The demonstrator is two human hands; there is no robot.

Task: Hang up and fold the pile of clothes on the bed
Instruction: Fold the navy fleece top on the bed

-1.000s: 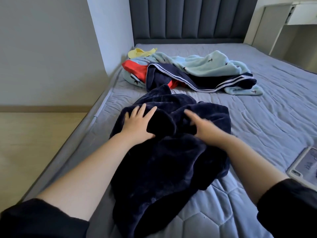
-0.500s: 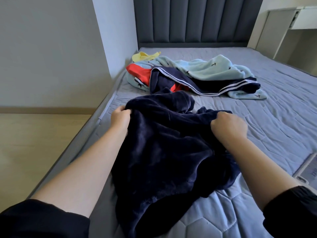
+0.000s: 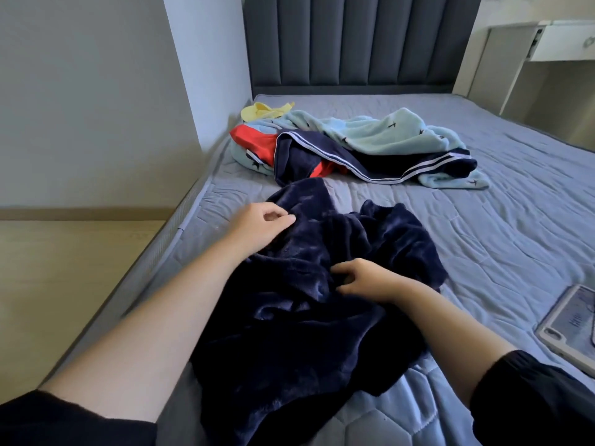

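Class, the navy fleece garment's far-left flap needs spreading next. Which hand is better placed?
Left. The left hand lies beside that flap of the navy fleece garment; the right hand is curled into its middle folds, farther away.

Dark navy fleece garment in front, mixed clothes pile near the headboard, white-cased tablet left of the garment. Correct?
No. In the head view the white-cased tablet lies right of the dark navy fleece garment, not left. The mixed clothes pile is near the dark padded headboard, as stated.

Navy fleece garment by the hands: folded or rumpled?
Rumpled, not folded. The navy fleece garment lies bunched in uneven creases on the bed; the right hand grips its fabric, the left hand touches it.
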